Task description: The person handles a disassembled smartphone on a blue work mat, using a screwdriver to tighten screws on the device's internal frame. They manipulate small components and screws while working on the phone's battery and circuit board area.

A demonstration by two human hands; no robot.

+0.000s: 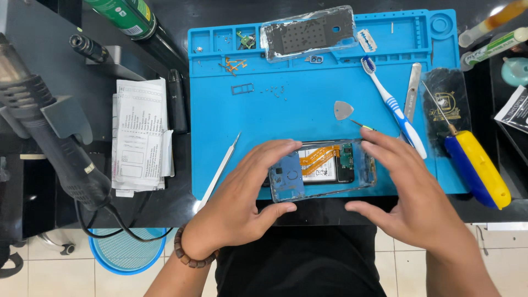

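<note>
Both hands frame an opened phone lying back-up at the near edge of the blue work mat. Left hand curls around the phone's left end, fingers over the top edge, thumb under the near edge, gripping it. Right hand sits at the phone's right end, fingers spread wide, fingertips touching or just off the frame, can't tell which; thumb is apart from it. Phone's back is already off: battery, orange flex cables and a small green board show inside, blue plate at left end. Removed parts lie beyond the hands: clear back cover at the mat's far edge, loose screws and a SIM tray ahead of the left hand. Judging by this, disassembly is well along; battery and flexes still in place. Grey pick and toothbrush lie just beyond the right hand, yellow-blue screwdriver to its right, metal spudger just left of the left hand.
</note>
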